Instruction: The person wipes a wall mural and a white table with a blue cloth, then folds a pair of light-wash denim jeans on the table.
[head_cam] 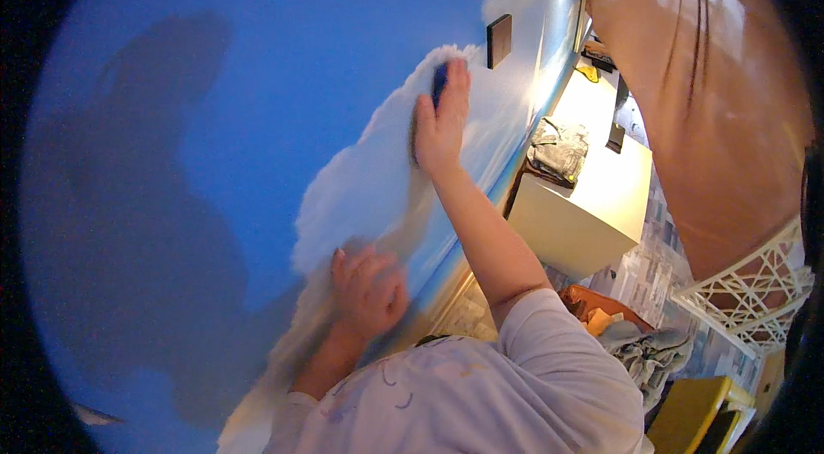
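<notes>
A wall surface [257,100] printed with blue sky and white clouds fills the left and middle of the view. My right hand [444,122] lies against its cloud area, thumb and fingers around a small dark blue object [440,84], partly hidden by the fingers; its kind is unclear. Lower and to the left, my left hand [370,290] is blurred, its fingers spread at the printed surface, with no object visible in it. Beyond my right fingertips, a small dark-edged rectangular plate [499,42] is on the wall.
At right, folded grey fabric [557,148] lies on a white cabinet [573,222], with a yellow item [588,73] farther back. Near the floor are an orange container [579,299], heaped grey cloth [650,351], a yellow stool-like piece [689,412] and white latticework [753,293]. A large brown glossy surface [708,100] spans the upper right.
</notes>
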The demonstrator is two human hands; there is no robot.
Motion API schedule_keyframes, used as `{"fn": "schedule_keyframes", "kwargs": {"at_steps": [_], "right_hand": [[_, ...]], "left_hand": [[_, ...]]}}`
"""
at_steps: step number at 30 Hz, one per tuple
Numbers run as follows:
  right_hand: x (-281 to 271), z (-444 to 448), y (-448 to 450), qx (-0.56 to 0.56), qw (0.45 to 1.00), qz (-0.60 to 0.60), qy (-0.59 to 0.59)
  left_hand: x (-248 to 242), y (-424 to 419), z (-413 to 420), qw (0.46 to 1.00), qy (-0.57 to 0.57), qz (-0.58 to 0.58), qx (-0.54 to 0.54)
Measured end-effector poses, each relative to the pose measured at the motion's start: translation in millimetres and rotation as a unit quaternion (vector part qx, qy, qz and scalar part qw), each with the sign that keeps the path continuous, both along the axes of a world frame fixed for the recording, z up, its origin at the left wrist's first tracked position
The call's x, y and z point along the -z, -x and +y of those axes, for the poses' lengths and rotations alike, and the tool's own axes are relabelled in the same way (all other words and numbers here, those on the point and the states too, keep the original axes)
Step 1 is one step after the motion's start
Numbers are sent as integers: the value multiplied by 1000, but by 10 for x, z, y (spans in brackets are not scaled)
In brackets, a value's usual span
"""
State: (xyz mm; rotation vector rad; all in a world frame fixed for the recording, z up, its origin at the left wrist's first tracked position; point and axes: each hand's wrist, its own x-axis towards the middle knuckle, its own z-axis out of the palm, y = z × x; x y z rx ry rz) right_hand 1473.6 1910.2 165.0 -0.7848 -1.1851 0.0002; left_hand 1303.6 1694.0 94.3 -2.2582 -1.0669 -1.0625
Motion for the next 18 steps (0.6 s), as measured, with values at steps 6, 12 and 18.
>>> {"fn": "schedule_keyframes", "kwargs": {"at_steps": [6, 12, 18], "right_hand": [[453, -818, 656, -36, 990, -132, -19], [99, -539, 290, -29, 948, -294, -118], [101, 494, -400, 19, 998, -64, -8]], "left_hand": [[101, -17, 70, 997, -72, 3, -29], [256, -32, 117, 996, -84, -7, -30], [266, -295, 293, 993, -62, 20, -100]]}}
